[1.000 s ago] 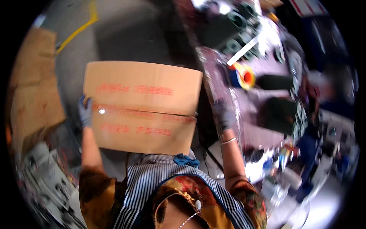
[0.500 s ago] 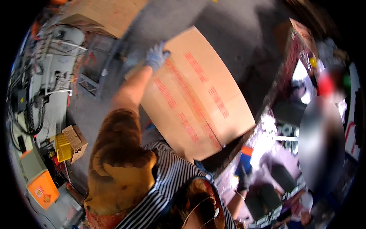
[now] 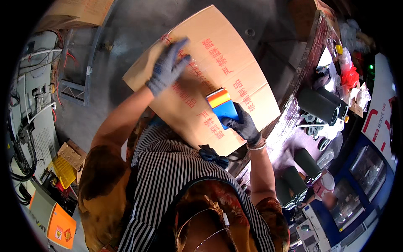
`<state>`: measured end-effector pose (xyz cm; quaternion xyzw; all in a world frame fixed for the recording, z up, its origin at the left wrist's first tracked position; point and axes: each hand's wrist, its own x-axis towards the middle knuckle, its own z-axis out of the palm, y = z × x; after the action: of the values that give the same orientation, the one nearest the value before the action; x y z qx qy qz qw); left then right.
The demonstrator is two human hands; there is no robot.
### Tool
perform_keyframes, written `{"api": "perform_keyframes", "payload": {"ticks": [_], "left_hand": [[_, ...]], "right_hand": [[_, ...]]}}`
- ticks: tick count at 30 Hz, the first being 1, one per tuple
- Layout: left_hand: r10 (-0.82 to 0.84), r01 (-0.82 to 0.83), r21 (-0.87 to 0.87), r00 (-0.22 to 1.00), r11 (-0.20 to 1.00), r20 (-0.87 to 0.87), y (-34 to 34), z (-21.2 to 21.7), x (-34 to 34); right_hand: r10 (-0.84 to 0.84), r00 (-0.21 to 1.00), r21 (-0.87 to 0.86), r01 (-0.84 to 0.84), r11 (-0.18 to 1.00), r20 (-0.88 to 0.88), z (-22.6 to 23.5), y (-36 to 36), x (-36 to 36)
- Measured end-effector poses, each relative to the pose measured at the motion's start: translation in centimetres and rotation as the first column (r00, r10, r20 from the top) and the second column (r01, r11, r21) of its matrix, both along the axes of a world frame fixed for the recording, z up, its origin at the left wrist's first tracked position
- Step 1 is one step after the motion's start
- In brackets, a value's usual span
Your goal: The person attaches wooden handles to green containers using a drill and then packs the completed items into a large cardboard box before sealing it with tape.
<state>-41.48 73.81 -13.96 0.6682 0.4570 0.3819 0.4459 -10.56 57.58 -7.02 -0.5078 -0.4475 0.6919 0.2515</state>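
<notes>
A large brown carton (image 3: 235,54) with red printing lies in front of me, its closed top facing up. My left hand (image 3: 167,69), in a grey-blue glove, is over the carton's left part, fingers spread and holding nothing. Whether it touches the cardboard I cannot tell. My right hand (image 3: 245,125), in a dark grey glove, grips a blue and orange tape dispenser (image 3: 226,113) above the carton's near right part. The dispenser's orange end points toward the middle seam.
On my right runs a plastic-wrapped bench (image 3: 283,133) with dark green cylinders (image 3: 317,106). A metal frame (image 3: 74,90) stands on the left floor. Another carton (image 3: 79,14) is at the far left. A yellow basket (image 3: 64,173) and an orange-fronted machine (image 3: 61,227) are near left. Another person (image 3: 325,185) is far right.
My right hand has brought the tape dispenser from the bench side to above the carton. My left hand's fingers have spread over the carton. The whole view has shifted.
</notes>
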Motion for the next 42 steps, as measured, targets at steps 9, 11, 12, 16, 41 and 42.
{"api": "perform_keyframes", "payload": {"ticks": [9,11,12,16,41,42], "left_hand": [[0.098,0.410,-0.835,0.876,0.368,0.473,-4.1,4.9,4.4],[0.119,0.408,-0.839,0.872,0.359,0.474,-3.8,3.6,4.6],[0.134,0.404,-0.843,0.870,0.355,0.474,-3.8,2.8,4.5],[0.154,0.200,-0.789,0.925,0.580,0.347,-4.6,-0.4,4.8],[0.245,-0.309,0.088,0.517,0.947,-0.820,8.4,-6.4,0.9],[0.223,-0.299,0.077,0.494,0.951,-0.840,8.3,-6.2,1.0]], "right_hand": [[0.014,0.993,-0.090,-0.003,0.996,0.115,0.9,2.0,-0.9],[0.035,0.990,-0.028,-0.032,0.999,0.135,0.7,2.2,-0.8],[0.029,0.991,-0.042,-0.024,0.999,0.132,0.7,2.3,-1.1],[0.113,0.949,-0.014,-0.114,0.993,0.293,2.5,4.2,-2.6],[0.214,0.764,0.000,-0.270,0.963,0.609,2.1,12.4,-7.1],[0.185,0.794,0.030,-0.247,0.968,0.579,2.4,10.7,-5.9]]}}
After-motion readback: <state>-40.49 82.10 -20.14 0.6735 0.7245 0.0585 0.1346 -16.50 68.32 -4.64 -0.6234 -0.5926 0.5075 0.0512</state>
